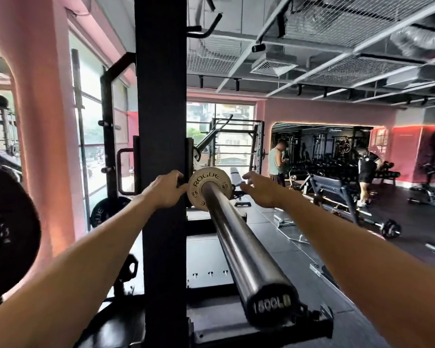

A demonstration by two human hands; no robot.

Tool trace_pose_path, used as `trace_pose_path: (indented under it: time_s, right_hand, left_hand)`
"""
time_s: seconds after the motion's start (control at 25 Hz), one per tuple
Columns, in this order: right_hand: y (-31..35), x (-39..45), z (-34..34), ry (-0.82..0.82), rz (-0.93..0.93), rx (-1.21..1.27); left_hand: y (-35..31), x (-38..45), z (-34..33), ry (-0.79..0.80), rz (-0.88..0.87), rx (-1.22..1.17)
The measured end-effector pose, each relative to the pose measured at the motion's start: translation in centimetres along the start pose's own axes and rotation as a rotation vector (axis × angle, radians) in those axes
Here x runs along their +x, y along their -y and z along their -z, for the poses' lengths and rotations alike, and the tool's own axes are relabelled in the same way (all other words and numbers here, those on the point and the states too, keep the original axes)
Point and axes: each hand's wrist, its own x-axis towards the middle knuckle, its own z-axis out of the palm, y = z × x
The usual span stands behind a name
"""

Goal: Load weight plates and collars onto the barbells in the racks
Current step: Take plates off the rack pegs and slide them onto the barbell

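Note:
A steel barbell sleeve (239, 249) runs from the lower middle away toward the rack upright (161, 121). A small white plate (201, 183) marked ROGUE 0.5 sits on the sleeve at its inner end, against the rack. My left hand (165, 188) is at the plate's left edge, fingers curled against the rim. My right hand (258, 189) hovers just right of the plate with fingers spread, touching nothing. The sleeve's end cap (271, 303) is nearest the camera. No collar is in view.
A large black plate (8, 229) hangs at the left edge. Another black plate (106, 212) sits low on a storage peg by the window. A bench (236, 177) lies beyond the rack. A loaded bar (377, 224) and handles lie on the floor at right. Two people stand at far right.

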Motion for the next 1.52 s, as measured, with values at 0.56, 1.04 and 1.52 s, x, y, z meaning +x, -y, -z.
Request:
trace_pose_path:
  time_s: [0.56,1.04,1.52]
  right_hand:
    - [-1.7,9.0,-6.7,-0.135,0.032,0.289]
    - [-0.5,-0.7,-4.0,-0.117,0.101,0.311]
    - [2.7,-21.2,1.2,-0.056,0.167,0.411]
  left_hand:
    - [1.2,6.5,-6.3,-0.029,0.048,-0.079]
    - [-3.2,-2.6,-3.0,-0.042,0.104,-0.075]
    - [-11.2,-21.7,2.5,-0.120,0.090,-0.056]
